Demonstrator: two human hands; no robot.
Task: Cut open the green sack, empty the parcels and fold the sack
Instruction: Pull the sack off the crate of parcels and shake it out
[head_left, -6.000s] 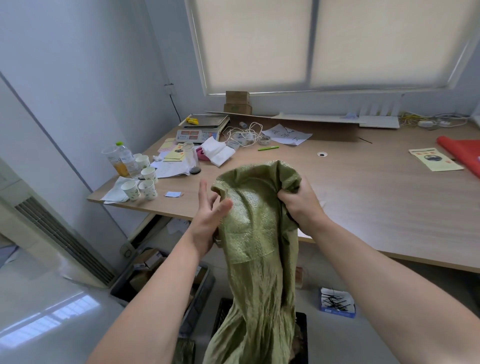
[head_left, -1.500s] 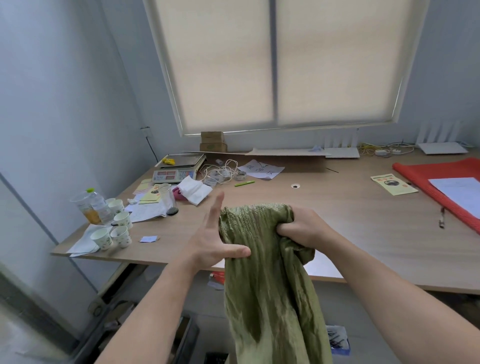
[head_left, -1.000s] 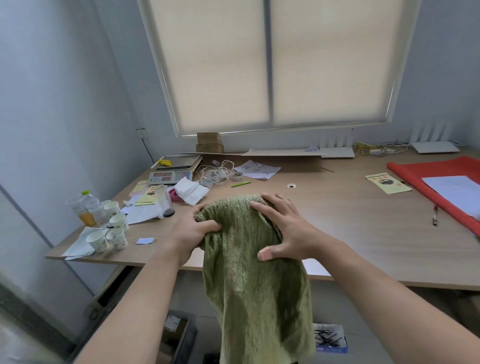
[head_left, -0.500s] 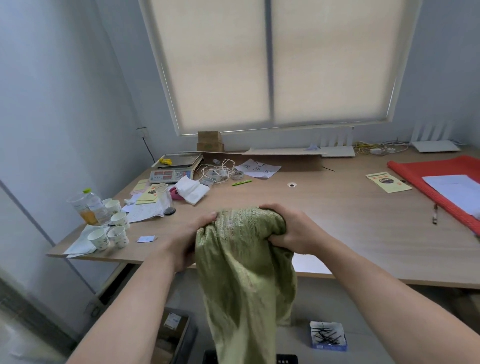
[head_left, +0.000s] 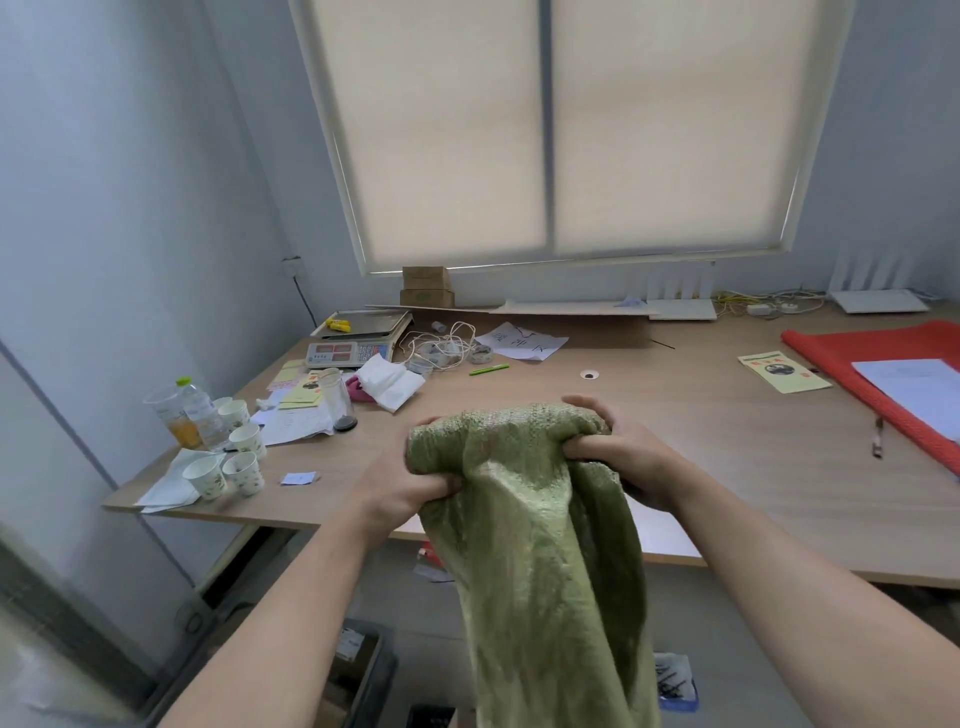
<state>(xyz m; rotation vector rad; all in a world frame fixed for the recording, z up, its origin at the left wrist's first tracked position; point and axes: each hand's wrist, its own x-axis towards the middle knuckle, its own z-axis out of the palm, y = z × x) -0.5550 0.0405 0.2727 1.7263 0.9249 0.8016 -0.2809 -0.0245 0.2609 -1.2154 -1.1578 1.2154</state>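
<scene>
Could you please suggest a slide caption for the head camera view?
Both hands, left hand and right hand, grip the bunched top of the green sack hanging before the desk.

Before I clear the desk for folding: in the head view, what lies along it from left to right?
Paper cups → weighing scale → white string → green pen → desk grommet hole → yellow leaflet → red cloth.

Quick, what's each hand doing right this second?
Left hand: closed, gripping the green sack at its top.
Right hand: closed, gripping the same sack's top.
</scene>
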